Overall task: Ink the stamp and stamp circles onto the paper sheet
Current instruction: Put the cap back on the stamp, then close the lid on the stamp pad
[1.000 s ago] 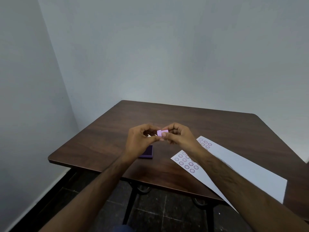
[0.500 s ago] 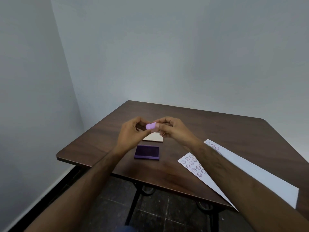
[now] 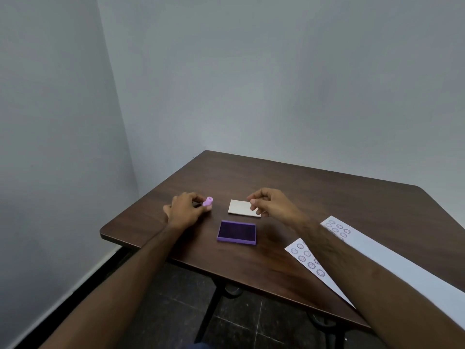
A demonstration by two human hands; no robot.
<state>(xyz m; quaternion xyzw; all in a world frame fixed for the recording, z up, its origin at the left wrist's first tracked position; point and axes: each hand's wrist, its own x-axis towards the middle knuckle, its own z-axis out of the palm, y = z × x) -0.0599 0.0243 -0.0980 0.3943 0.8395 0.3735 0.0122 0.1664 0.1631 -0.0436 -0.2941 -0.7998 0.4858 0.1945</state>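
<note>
The left hand (image 3: 185, 210) pinches the pink stamp (image 3: 208, 201) above the table (image 3: 276, 180) — the right hand (image 3: 273, 204) hovers loosely curled, empty, over the white card (image 3: 239, 207), behind the purple ink pad (image 3: 236, 232).

Dark wooden table (image 3: 289, 182) bearing ink pad (image 3: 236, 232) (open), white card (image 3: 239, 207), paper sheet (image 3: 392, 258).

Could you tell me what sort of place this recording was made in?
Probably a bare room set up for a tabletop craft task: a dark wooden table pushed into a corner of plain grey walls, over a dark tiled floor.
</note>
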